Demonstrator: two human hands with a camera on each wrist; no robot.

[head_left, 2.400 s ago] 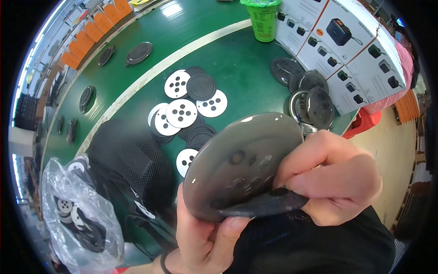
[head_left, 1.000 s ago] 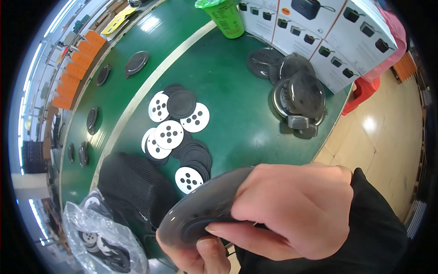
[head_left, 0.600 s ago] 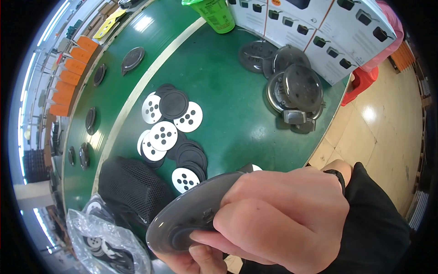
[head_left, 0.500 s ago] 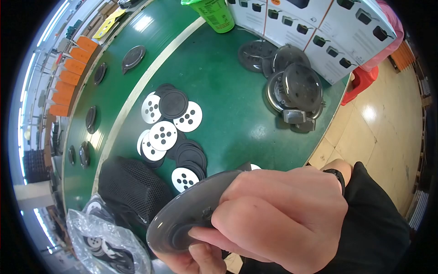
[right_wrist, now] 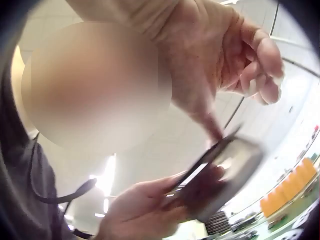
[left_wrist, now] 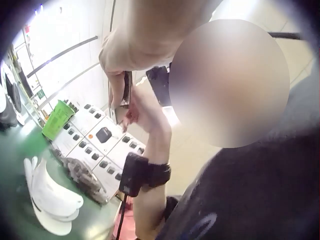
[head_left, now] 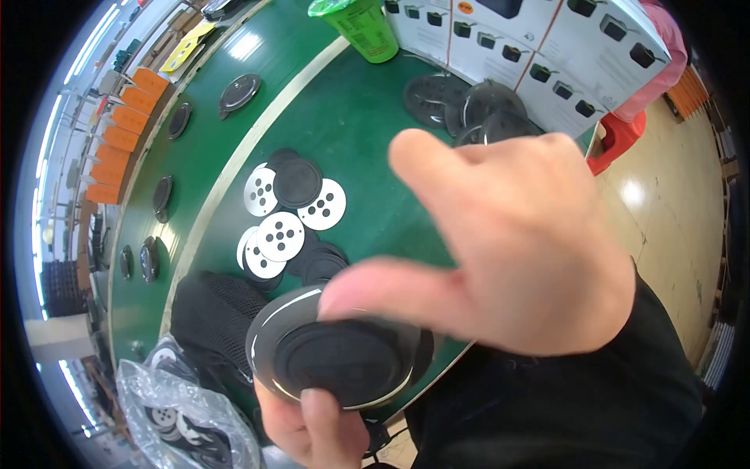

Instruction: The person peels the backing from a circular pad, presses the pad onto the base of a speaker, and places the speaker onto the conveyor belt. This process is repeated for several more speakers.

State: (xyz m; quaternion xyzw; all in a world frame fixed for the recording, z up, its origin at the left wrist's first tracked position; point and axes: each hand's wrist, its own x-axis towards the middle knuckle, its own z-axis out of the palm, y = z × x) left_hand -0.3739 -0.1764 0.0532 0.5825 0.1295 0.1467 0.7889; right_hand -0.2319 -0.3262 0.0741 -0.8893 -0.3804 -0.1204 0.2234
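Metal lid grip: left hand cups the lid from below, thumb curled over its near rim, just off the table's near edge.
Right hand: blurred, fingers splayed, thumb tip on the black disc seated in the lid.
Table: green with a pale stripe, carrying perforated white discs, stacked lids and printed boxes.
Room: tiled floor to the right, orange bins along the far side.

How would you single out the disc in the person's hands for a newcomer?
At the near edge of the green table, the left hand grips one round disc. Unlike the white perforated discs lying there, it is shiny-rimmed with a black centre.
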